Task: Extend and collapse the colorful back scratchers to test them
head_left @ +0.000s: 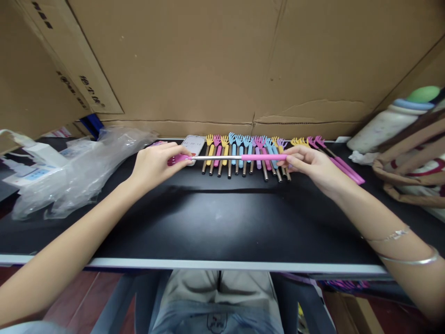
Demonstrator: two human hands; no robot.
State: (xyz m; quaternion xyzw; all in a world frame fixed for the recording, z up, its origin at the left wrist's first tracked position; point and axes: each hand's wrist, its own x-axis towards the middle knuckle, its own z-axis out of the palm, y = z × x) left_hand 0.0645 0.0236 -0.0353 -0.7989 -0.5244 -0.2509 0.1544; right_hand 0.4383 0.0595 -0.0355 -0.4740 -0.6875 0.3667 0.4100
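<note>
Both hands hold one pink telescopic back scratcher [239, 157] level above the black table [215, 222]. My left hand [156, 162] is closed on its pink claw end. My right hand [311, 164] pinches the pink grip, and the bare metal rod spans between them. Behind it lies a row of several collapsed scratchers [243, 150] with yellow, pink, blue and purple claw heads. Two more, yellow and pink [333, 160], lie just right of my right hand.
A smartphone [193, 144] lies at the row's left end. Crumpled clear plastic bags [79, 171] and a white box [31, 167] lie at left. A bottle [389, 123] and a brown-strapped bag [413, 171] stand at right. A cardboard wall [222, 65] closes the back.
</note>
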